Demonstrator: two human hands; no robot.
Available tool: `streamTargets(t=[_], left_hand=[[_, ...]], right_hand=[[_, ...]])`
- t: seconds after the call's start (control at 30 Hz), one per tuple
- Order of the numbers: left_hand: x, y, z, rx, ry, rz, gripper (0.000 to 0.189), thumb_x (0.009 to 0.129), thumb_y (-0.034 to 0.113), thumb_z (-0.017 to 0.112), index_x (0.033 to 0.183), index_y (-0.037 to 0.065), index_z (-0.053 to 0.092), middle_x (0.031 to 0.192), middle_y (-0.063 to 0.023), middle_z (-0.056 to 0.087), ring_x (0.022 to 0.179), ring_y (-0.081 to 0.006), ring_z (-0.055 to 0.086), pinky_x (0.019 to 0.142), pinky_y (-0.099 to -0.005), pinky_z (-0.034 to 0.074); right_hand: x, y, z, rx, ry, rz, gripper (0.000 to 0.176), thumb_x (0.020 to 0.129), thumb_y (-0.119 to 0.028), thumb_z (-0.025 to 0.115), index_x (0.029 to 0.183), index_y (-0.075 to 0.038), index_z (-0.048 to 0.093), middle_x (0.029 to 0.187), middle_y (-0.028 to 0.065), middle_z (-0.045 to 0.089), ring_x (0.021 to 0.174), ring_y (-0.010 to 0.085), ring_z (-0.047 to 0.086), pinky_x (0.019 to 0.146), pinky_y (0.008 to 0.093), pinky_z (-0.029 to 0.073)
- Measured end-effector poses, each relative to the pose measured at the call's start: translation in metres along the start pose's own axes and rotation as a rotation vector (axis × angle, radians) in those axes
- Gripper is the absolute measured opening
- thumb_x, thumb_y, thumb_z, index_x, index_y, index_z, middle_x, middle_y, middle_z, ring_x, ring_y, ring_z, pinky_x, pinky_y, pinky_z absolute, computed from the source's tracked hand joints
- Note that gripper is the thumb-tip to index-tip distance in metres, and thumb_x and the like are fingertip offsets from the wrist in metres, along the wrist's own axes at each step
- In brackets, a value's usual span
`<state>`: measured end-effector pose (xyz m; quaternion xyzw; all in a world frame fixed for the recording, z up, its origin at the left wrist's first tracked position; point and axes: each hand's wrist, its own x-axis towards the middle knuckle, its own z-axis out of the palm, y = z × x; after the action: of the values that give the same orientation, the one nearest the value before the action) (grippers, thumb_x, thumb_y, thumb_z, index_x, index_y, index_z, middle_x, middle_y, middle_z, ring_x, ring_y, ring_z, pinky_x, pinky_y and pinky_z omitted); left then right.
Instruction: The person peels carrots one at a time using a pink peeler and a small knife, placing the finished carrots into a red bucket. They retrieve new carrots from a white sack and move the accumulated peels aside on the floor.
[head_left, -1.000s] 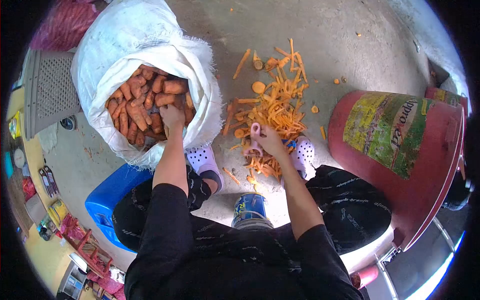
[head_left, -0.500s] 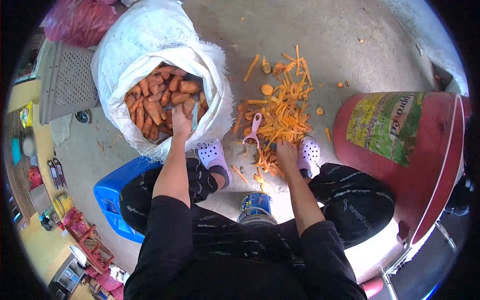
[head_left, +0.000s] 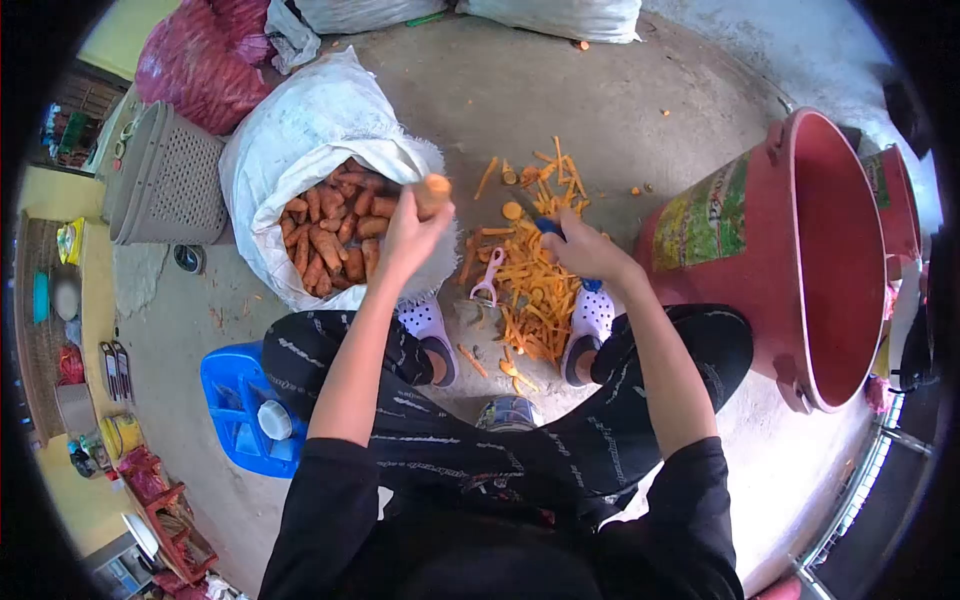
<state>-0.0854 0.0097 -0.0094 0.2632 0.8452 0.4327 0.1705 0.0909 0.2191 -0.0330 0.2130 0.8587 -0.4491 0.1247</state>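
My left hand (head_left: 410, 238) is closed around a carrot (head_left: 433, 192), its cut orange end facing up, beside the mouth of a white woven sack (head_left: 300, 112). Inside the sack lie many unpeeled carrots (head_left: 325, 240). Over the heap of orange peelings (head_left: 535, 310) on the floor, my right hand (head_left: 582, 250) grips a knife by its blue handle (head_left: 549, 227). The blade points up and left, partly blurred. A pink peeler (head_left: 488, 278) rests at the left side of the peelings, with no hand on it.
A large red tub (head_left: 720, 250) stands on the right. To the left are a blue plastic container (head_left: 235, 385) and a grey perforated basket (head_left: 175, 180). A red mesh sack (head_left: 200, 60) lies at the back left. Between my feet is a small bucket (head_left: 508, 412).
My left hand has come up out of the sack with a carrot. My right hand has risen from the peelings, and the knife now shows in it. The view has tilted upward.
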Motion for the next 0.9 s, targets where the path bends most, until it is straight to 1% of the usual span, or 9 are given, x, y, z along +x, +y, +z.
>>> streamTargets(t=[0.07,0.13,0.23,0.33,0.43,0.47,0.6,0.77,0.9], left_hand=[[-0.023,0.020,0.005,-0.016,-0.017,0.128,0.036,0.078,0.021,0.070,0.101,0.002,0.050,0.096,-0.0161,0.063,0.089,-0.0288,0.063,0.076,-0.0353,0.049],[-0.048,0.043,0.007,-0.025,-0.045,0.162,0.033,0.080,0.018,0.070,0.101,0.003,0.049,0.092,-0.0108,0.061,0.084,-0.0213,0.061,0.075,-0.0329,0.048],[-0.070,0.044,0.025,-0.104,-0.030,0.152,0.032,0.080,0.012,0.070,0.101,0.004,0.047,0.087,-0.0088,0.061,0.082,-0.0188,0.061,0.073,-0.0320,0.048],[-0.086,0.043,0.044,-0.153,-0.010,0.164,0.034,0.079,0.010,0.071,0.103,0.005,0.048,0.089,-0.0118,0.063,0.087,-0.0218,0.063,0.074,-0.0337,0.049],[-0.087,0.043,0.052,-0.064,0.023,0.315,0.035,0.076,0.006,0.070,0.104,0.003,0.050,0.091,-0.0158,0.062,0.084,-0.0357,0.063,0.070,-0.0385,0.049],[-0.087,0.045,0.052,-0.100,0.022,0.299,0.036,0.076,0.006,0.070,0.106,0.004,0.050,0.094,-0.0153,0.062,0.088,-0.0361,0.062,0.072,-0.0382,0.049],[-0.089,0.035,0.049,-0.182,-0.017,0.092,0.039,0.075,0.005,0.070,0.108,0.004,0.050,0.101,-0.0178,0.059,0.095,-0.0354,0.059,0.078,-0.0366,0.047],[-0.092,0.038,0.052,-0.086,0.030,0.206,0.036,0.077,0.004,0.065,0.109,0.003,0.048,0.100,-0.0186,0.059,0.095,-0.0365,0.060,0.078,-0.0377,0.047],[-0.093,0.037,0.054,-0.093,0.021,0.272,0.035,0.079,0.003,0.061,0.110,0.003,0.047,0.101,-0.0185,0.059,0.095,-0.0364,0.060,0.078,-0.0385,0.047]], right_hand=[[-0.030,-0.042,-0.020,0.226,-0.026,-0.015,0.025,0.087,-0.020,0.049,0.100,0.001,0.043,0.082,0.0173,0.059,0.075,0.0222,0.059,0.071,0.0376,0.046],[-0.056,-0.070,-0.027,0.425,-0.075,0.011,0.020,0.085,-0.013,0.049,0.099,0.001,0.042,0.078,0.0085,0.059,0.070,0.0145,0.056,0.066,0.0342,0.046],[-0.066,-0.065,-0.020,0.352,-0.064,0.004,0.016,0.085,-0.015,0.045,0.092,-0.001,0.041,0.075,0.0091,0.057,0.068,0.0165,0.056,0.064,0.0351,0.045],[-0.071,-0.074,-0.004,0.188,0.043,-0.033,0.026,0.085,-0.023,0.043,0.095,0.002,0.045,0.083,0.0275,0.059,0.084,0.0427,0.058,0.077,0.0476,0.043],[-0.069,-0.078,0.008,0.158,0.132,-0.073,0.028,0.085,-0.022,0.042,0.097,0.002,0.046,0.090,0.0321,0.057,0.092,0.0479,0.054,0.080,0.0503,0.041],[-0.065,-0.068,0.015,0.151,0.178,-0.094,0.030,0.083,-0.024,0.045,0.098,0.002,0.046,0.093,0.0323,0.058,0.095,0.0464,0.055,0.082,0.0492,0.041],[-0.075,-0.087,0.006,0.015,0.260,-0.059,0.052,0.080,-0.048,0.054,0.090,0.003,0.051,0.077,0.0280,0.060,0.079,0.0418,0.061,0.071,0.0463,0.047],[-0.075,-0.093,0.021,-0.232,0.461,-0.153,0.085,0.061,-0.079,0.061,0.079,0.004,0.056,0.053,0.0173,0.056,0.054,0.0349,0.063,0.053,0.0423,0.050],[-0.071,-0.091,0.025,-0.212,0.437,-0.153,0.082,0.061,-0.078,0.061,0.073,0.003,0.056,0.052,0.0182,0.056,0.051,0.0341,0.062,0.050,0.0418,0.049]])
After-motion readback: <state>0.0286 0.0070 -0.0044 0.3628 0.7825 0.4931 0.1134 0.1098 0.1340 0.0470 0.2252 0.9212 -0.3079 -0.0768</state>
